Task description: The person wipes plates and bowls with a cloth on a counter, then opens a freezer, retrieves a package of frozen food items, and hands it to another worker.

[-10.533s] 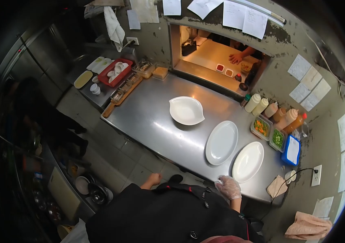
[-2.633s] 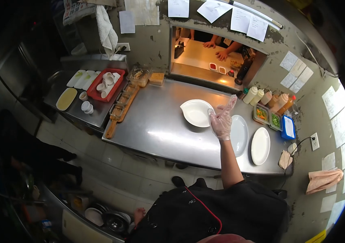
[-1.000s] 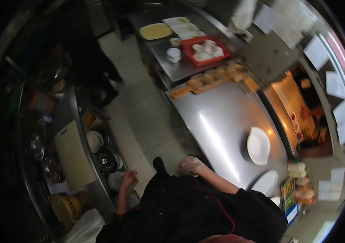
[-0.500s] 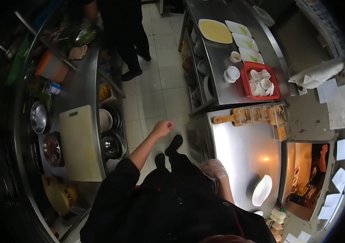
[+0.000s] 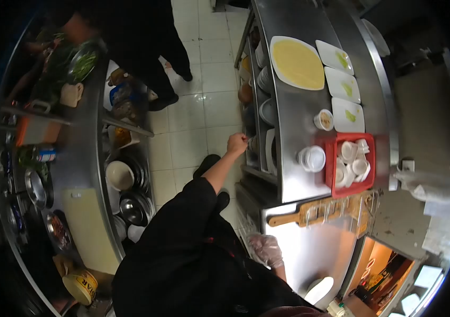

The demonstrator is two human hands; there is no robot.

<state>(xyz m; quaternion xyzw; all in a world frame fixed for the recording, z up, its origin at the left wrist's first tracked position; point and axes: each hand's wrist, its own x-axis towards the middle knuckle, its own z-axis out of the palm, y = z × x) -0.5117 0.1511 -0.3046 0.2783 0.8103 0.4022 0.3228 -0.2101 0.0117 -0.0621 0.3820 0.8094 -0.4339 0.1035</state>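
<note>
My left hand (image 5: 237,143) is bare, with its fingers curled closed, over the aisle beside the shelves under the right-hand counter (image 5: 294,185); whether it holds anything is too small to tell. In a clear plastic glove, my right hand (image 5: 266,250) hangs near the edge of the steel table (image 5: 304,248), its fingers blurred. Nearest to it on that table is a wooden board (image 5: 309,213) carrying small glass containers. Stacked white cups (image 5: 311,159) stand on the counter next to a red basket (image 5: 355,136) of white cups.
A yellow-topped platter (image 5: 297,62) and several white plates (image 5: 348,114) lie farther along the counter. Left of the tiled aisle (image 5: 185,142) is a cutting board (image 5: 92,227) above stacked bowls (image 5: 134,208). Another person in dark clothes (image 5: 135,47) stands at the far left.
The view has turned left from the table and pass window toward the aisle and counter. My left hand has moved forward and right, close to the shelves. The plated counter is nearer.
</note>
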